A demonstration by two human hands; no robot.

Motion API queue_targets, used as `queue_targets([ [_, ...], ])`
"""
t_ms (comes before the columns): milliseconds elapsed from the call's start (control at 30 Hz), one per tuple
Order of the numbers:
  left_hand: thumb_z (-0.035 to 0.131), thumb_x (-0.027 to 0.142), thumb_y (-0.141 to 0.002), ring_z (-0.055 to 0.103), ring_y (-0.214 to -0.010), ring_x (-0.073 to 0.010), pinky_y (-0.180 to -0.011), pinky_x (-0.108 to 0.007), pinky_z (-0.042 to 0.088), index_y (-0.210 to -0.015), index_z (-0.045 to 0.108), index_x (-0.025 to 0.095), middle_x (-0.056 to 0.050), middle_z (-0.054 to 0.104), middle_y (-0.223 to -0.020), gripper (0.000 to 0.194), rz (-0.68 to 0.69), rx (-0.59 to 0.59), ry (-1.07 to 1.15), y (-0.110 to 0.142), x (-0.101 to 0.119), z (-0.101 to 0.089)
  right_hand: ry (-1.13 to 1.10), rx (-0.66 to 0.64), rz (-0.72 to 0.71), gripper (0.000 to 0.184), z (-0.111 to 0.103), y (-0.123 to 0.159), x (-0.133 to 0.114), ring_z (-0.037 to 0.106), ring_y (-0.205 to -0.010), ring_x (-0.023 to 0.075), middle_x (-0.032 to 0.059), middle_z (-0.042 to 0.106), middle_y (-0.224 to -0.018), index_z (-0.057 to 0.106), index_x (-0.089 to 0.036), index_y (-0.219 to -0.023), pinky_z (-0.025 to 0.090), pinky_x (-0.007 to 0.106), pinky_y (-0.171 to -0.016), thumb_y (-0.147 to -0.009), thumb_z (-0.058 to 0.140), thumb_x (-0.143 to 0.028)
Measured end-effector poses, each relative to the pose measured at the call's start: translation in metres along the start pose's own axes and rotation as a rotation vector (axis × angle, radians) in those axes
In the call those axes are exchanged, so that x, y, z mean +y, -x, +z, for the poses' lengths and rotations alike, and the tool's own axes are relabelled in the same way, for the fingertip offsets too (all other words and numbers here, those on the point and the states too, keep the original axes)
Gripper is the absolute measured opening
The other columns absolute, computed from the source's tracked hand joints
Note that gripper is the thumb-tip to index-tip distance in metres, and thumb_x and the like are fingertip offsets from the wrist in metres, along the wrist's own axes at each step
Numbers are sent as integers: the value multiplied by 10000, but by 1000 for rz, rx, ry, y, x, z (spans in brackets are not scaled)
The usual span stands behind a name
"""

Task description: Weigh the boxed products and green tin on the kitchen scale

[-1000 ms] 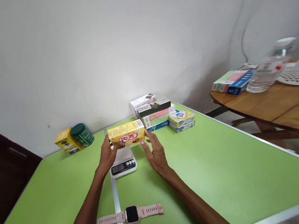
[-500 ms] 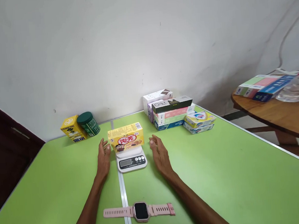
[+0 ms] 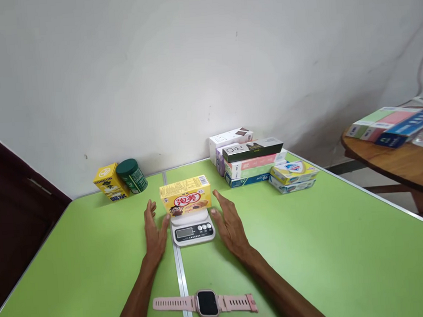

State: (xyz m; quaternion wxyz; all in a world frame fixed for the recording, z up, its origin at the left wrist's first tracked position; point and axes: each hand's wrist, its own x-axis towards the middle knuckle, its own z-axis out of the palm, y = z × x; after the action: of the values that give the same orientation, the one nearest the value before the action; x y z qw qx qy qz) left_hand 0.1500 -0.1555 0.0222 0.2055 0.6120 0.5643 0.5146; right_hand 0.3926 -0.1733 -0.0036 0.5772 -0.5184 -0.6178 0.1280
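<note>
A yellow snack box (image 3: 186, 197) with red lettering stands on the white kitchen scale (image 3: 194, 231), its front facing me. The scale's display looks blank. To the left of the box is my left hand (image 3: 156, 232), its fingers apart and nothing in them. My right hand (image 3: 232, 223) is held open at the other side, the thumb near the box's right edge. Whether either thumb touches the box or scale, I cannot tell. Nearer to me, between my forearms, a pink-strapped smartwatch (image 3: 207, 304) lies flat on the green table (image 3: 313, 262).
Behind on the left stand a yellow box (image 3: 111, 182) and a dark green canister (image 3: 132, 175). Several stacked cartons (image 3: 252, 151) sit by the wall, with two soap boxes (image 3: 294, 172) beside them. A wooden table (image 3: 414, 163) at the right bears more boxes.
Both hands held the snack box above the scale, then set it down and let go. They moved apart, then slightly closer to the box again. The view has turned, too.
</note>
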Motion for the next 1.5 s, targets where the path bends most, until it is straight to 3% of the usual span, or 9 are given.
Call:
queue_targets([
  [267, 641, 429, -917, 657, -1172, -273, -1020, -430, 509, -1343, 570, 201, -140, 679, -1285, 488, 24, -34, 79, -7, 26, 25, 9, -32, -68, 552, 9, 7, -2, 531, -1380, 296, 149, 559, -1496, 388, -231, -1581, 484, 557, -1122, -1065, 449, -419],
  [400, 638, 425, -913, 679, -1099, -259, -967, -400, 530, -1254, 603, 199, -125, 703, -1207, 411, 56, 48, 95, -20, 27, -3, -52, -50, -60, 598, 28, -3, -36, 509, -1402, 310, 147, 524, -1524, 347, -252, -1602, 467, 566, -1137, -1052, 473, -451],
  [533, 620, 494, -913, 681, -1100, -266, -980, -422, 532, -1272, 570, 183, -141, 697, -1239, 478, -2, 161, 72, -37, 2, -66, -138, -161, -14, 624, 85, -16, -86, 481, -1422, 333, 157, 522, -1529, 398, -234, -1575, 415, 587, -1175, -1034, 475, -534],
  [733, 656, 519, -828, 680, -1115, -281, -970, -444, 551, -1208, 544, 185, -140, 695, -1207, 518, -122, 249, -6, -55, -86, -151, -220, -431, 58, 740, 215, -12, -112, 421, -1468, 375, 182, 489, -1557, 389, -181, -1575, 354, 589, -1214, -994, 457, -634],
  [867, 711, 397, -740, 664, -1120, -292, -999, -481, 537, -1147, 540, 190, -120, 683, -1150, 487, -155, 299, -66, -73, -131, -171, -153, -557, 110, 737, 279, -4, -101, 365, -1508, 390, 191, 446, -1594, 332, -155, -1588, 313, 610, -1231, -976, 499, -531],
  [1000, 725, 315, -720, 643, -1158, -304, -1040, -500, 507, -1112, 544, 199, -109, 666, -1124, 447, -165, 330, -92, -97, -152, -174, -96, -575, 127, 759, 310, -14, -96, 312, -1541, 382, 187, 389, -1636, 282, -145, -1593, 293, 599, -1244, -950, 533, -461],
  [1300, 722, 263, -734, 574, -1256, -302, -1120, -496, 448, -1173, 535, 184, -111, 613, -1167, 483, -183, 357, -214, -111, -165, -171, -78, -667, 158, 803, 304, -16, -97, 289, -1558, 349, 158, 374, -1653, 280, -160, -1615, 272, 580, -1261, -914, 601, -384],
  [1400, 767, 358, -717, 596, -1189, -311, -1077, -506, 481, -1111, 541, 186, -103, 613, -1117, 486, -203, 337, -273, -110, -161, -172, -116, -700, 166, 806, 268, 3, -107, 284, -1562, 354, 168, 371, -1651, 291, -170, -1620, 294, 600, -1246, -918, 627, -374],
  [1500, 768, 403, -695, 606, -1121, -309, -1046, -523, 496, -1024, 526, 198, -83, 616, -1042, 457, -223, 320, -324, -113, -150, -173, -208, -708, 64, 757, 206, 22, -120, 375, -1521, 329, 125, 433, -1615, 327, -252, -1613, 373, 571, -1216, -939, 639, -398],
])
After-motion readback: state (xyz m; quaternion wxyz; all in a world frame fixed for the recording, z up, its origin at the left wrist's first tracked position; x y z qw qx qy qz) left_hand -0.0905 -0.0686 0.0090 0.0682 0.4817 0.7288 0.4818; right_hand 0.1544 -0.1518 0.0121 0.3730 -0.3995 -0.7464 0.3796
